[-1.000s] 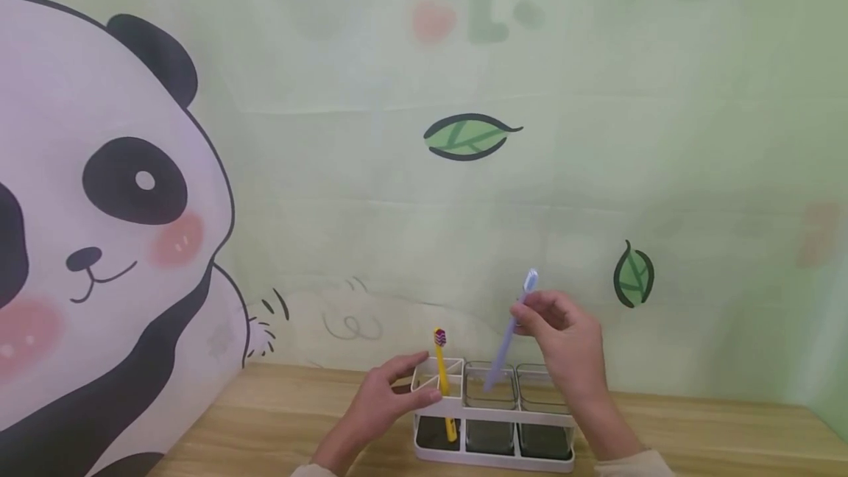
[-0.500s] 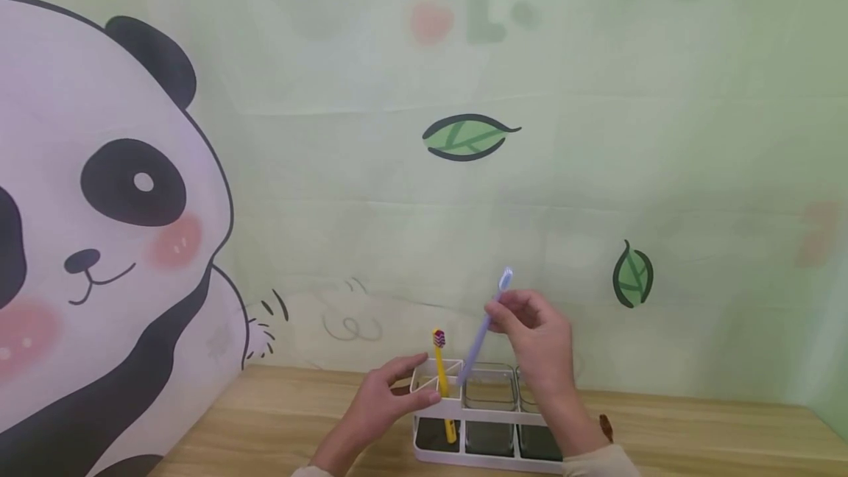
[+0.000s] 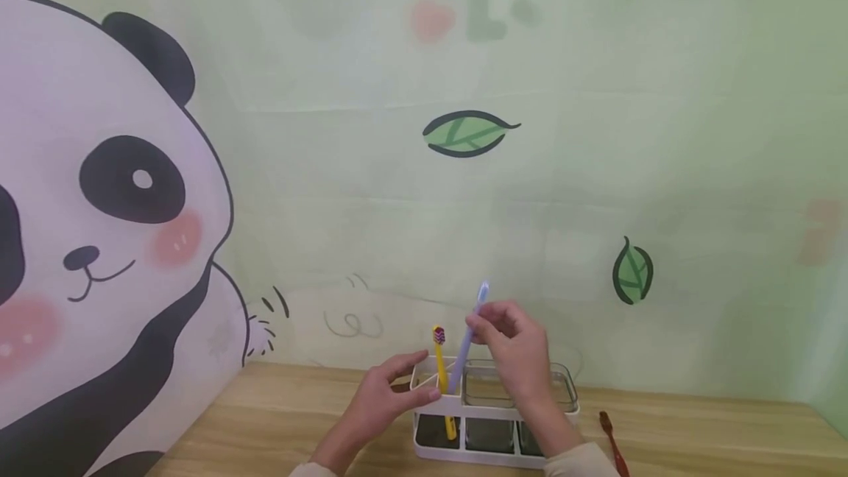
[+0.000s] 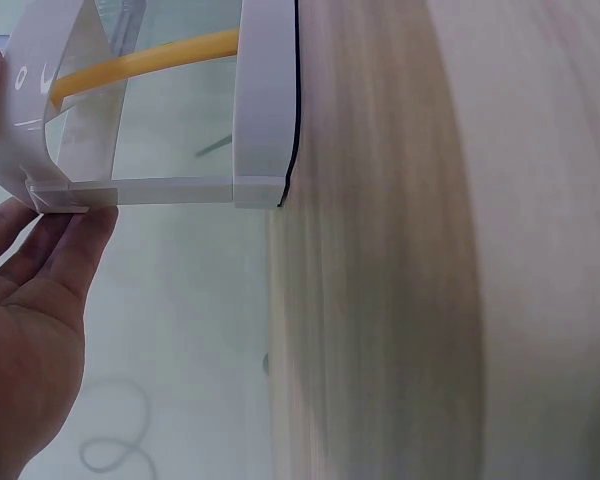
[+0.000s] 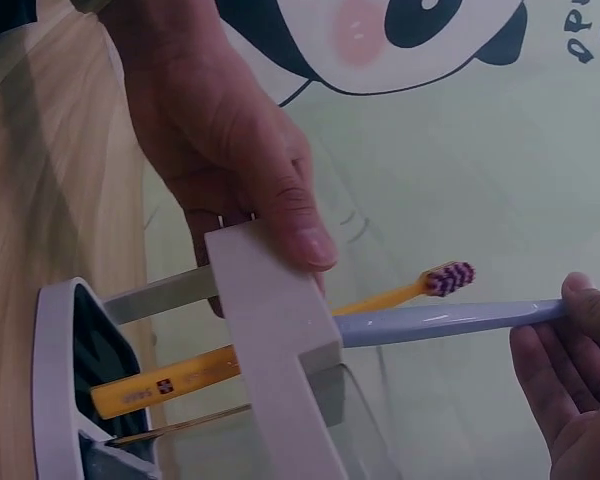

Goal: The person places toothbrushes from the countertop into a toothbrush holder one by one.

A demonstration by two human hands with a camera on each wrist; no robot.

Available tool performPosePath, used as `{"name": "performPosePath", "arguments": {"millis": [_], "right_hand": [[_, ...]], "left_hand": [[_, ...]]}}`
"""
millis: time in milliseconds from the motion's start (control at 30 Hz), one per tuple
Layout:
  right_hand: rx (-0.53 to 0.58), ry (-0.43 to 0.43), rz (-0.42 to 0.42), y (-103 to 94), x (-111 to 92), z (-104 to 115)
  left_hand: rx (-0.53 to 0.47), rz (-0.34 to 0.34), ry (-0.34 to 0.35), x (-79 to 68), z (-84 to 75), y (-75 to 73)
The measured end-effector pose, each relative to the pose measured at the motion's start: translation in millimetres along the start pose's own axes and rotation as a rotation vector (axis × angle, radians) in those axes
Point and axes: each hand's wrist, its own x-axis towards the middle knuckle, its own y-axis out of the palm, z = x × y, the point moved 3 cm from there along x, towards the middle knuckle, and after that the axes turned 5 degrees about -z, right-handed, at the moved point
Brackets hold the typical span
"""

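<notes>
1. Pale green wall covering, faintly creased crosswise, fills most of the head view.
2. At 9 o'clock, a large printed panda in black and white, pink-cheeked.
3. An outlined green leaf lies at 1 o'clock; an upright leaf between 3 and 4 o'clock.
4. Blurred pink patch at 12 o'clock.
5. Wood-grained table across 6 o'clock, light brown.
6. Soft, muted light, with faint shadows toward 3 o'clock.

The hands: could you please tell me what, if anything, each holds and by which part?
Right hand pinches the lilac toothbrush by its upper handle; left hand grips the white holder by its upper left end.
</notes>
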Motion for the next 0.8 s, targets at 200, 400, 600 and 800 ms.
{"name": "performPosePath", "arguments": {"millis": [200, 400, 600, 800], "right_hand": [[-0.008, 0.040, 0.053, 5.7, -2, -10], [-0.023, 0.067, 0.111, 8.7, -4, -19], [-0.009, 0.088, 0.151, 10.3, -6, -26], [-0.026, 0.103, 0.206, 12.0, -8, -30]], "left_hand": [[-0.003, 0.004, 0.003, -0.3, -0.1, 0.2], [-0.012, -0.001, 0.024, -0.1, 0.9, 0.1], [-0.019, -0.001, 0.036, 0.1, 2.2, 0.4], [-0.022, -0.004, 0.035, 0.0, 1.6, 0.7]]}}
